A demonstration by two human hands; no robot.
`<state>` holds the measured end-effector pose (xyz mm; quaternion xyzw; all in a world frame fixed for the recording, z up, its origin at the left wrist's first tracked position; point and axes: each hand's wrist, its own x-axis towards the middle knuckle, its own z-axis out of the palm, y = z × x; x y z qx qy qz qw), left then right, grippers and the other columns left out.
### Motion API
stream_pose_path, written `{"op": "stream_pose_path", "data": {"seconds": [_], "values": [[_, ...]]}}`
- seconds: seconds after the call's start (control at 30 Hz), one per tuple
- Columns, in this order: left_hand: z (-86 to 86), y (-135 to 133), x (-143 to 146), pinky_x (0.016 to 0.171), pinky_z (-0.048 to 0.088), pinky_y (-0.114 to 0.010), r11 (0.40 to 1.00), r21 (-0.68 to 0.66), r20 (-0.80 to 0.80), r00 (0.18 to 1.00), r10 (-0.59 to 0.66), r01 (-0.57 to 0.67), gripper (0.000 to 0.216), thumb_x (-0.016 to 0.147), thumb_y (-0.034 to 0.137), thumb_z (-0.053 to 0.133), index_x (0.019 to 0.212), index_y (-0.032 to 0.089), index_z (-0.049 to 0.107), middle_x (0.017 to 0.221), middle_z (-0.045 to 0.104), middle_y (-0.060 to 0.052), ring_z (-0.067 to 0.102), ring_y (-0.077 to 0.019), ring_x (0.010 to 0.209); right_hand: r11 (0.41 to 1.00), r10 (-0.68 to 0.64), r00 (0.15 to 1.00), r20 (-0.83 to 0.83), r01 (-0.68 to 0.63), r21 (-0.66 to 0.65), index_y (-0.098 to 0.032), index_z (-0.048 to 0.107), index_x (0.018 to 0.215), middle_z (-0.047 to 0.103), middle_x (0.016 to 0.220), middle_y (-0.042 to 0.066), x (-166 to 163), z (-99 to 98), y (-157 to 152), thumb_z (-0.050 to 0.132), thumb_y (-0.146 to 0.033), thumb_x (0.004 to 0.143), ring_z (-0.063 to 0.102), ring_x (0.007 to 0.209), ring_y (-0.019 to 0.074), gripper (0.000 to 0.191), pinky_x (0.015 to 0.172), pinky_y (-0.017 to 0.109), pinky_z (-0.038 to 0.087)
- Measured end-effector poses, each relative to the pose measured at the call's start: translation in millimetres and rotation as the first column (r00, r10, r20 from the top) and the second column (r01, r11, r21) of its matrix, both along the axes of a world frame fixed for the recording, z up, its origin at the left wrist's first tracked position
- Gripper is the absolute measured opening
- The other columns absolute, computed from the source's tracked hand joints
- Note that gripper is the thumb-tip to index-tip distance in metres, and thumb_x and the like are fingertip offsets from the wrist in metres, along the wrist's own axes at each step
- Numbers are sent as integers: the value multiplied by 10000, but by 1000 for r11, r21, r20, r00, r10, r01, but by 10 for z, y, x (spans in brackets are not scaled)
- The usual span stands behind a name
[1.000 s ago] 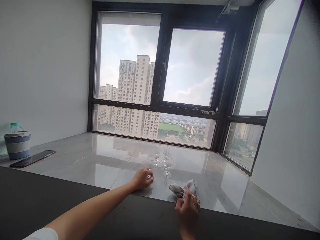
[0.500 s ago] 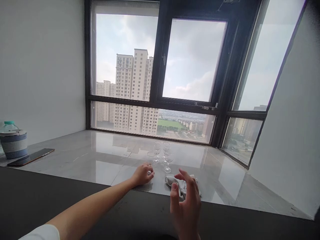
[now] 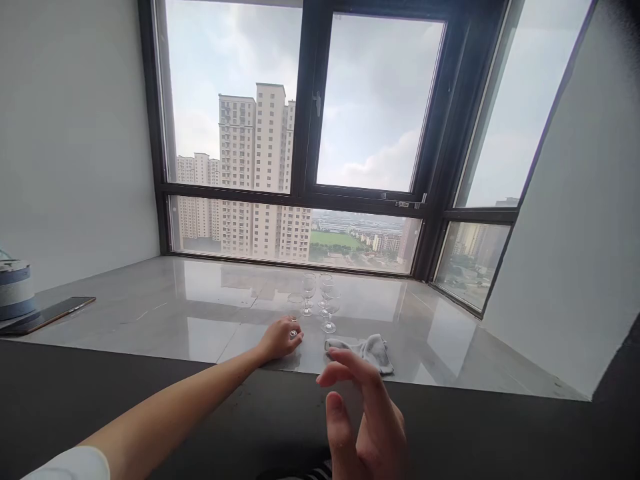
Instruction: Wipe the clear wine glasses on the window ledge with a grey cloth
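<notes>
My left hand point(image 3: 281, 339) is closed around a small clear wine glass point(image 3: 294, 329) at the front of the sill; only a little of the glass shows past the fingers. Just behind it stand several more clear stemmed glasses point(image 3: 329, 327), upright and close together. A crumpled grey-white cloth point(image 3: 375, 350) lies on the sill to their right, near the front edge. My right hand point(image 3: 367, 417) hovers nearer to me, before the cloth, its thumb and fingers apart and curved with nothing between them.
The glossy grey sill point(image 3: 165, 313) drops off at its front edge above a dark face. At far left lie a phone point(image 3: 55, 313) and a blue-and-white container point(image 3: 16, 290), cut off by the frame. A dark-framed window point(image 3: 300, 197) rises behind, with walls on both sides.
My right hand has drawn back toward me, off the cloth, which shows more fully. My left hand stays at the glass. The whole view has shifted slightly.
</notes>
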<state>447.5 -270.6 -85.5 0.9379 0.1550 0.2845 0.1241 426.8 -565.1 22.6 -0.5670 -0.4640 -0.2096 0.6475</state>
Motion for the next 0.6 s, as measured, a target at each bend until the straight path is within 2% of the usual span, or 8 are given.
{"op": "stream_pose_path", "data": {"seconds": [0.13,0.2,0.27,0.33,0.37,0.43,0.5,0.6], "values": [[7,-8,-6,825,446,-295,1000,0,-10,1000,8,-8,199,851,301,545,802,195,706,903,653,-58,610,-196,886,989,-26,999,41,32,-144,-256,562,1158,660,819,-4,309,-82,179,477,-390,909,626,751,172,296,714,301,484],[14,-16,-8,820,448,-296,1000,3,-16,1000,11,-11,201,849,298,543,804,193,708,899,655,-60,610,-197,882,950,-134,990,45,141,-279,-241,567,1170,660,812,10,567,-229,320,481,-476,902,615,716,178,367,650,292,476],[21,-25,-11,831,451,-302,1000,6,-21,1000,10,-10,195,841,291,549,796,191,710,905,660,-66,611,-205,898,813,-364,927,90,364,-455,-220,560,1220,675,882,68,856,-465,464,477,-541,896,624,776,228,464,645,326,467],[25,-33,-17,840,453,-307,1000,8,-25,1000,-2,2,183,832,281,555,793,194,712,916,664,-70,613,-212,915,590,-579,778,244,606,-534,-157,583,1202,672,961,173,1125,-751,588,512,-605,848,610,886,329,575,676,409,460],[26,-35,-21,839,454,-308,1000,10,-27,1000,-12,12,177,827,276,558,793,197,712,918,666,-70,614,-213,918,495,-623,718,309,668,-556,-126,580,1209,662,981,212,1237,-890,639,516,-626,834,600,907,361,628,676,436,455],[28,-40,-29,830,458,-306,999,13,-28,999,-31,32,166,816,271,564,796,202,714,919,667,-67,615,-212,912,395,-650,667,366,707,-587,-100,571,1209,654,969,235,1401,-1112,717,510,-609,839,599,895,379,632,650,448,450],[32,-45,-37,824,460,-303,999,14,-29,998,-50,50,156,806,270,572,797,206,714,916,666,-62,614,-210,910,383,-630,682,372,689,-615,-95,545,1233,655,986,231,1485,-1225,771,520,-517,857,606,933,377,566,671,452,454],[41,-55,-49,823,463,-303,996,13,-38,996,-82,83,151,794,270,580,801,210,718,916,668,-59,614,-212,921,429,-586,761,276,581,-692,-111,454,1337,669,1010,199,1516,-1209,831,491,-356,872,640,916,335,526,654,403,458]]}}
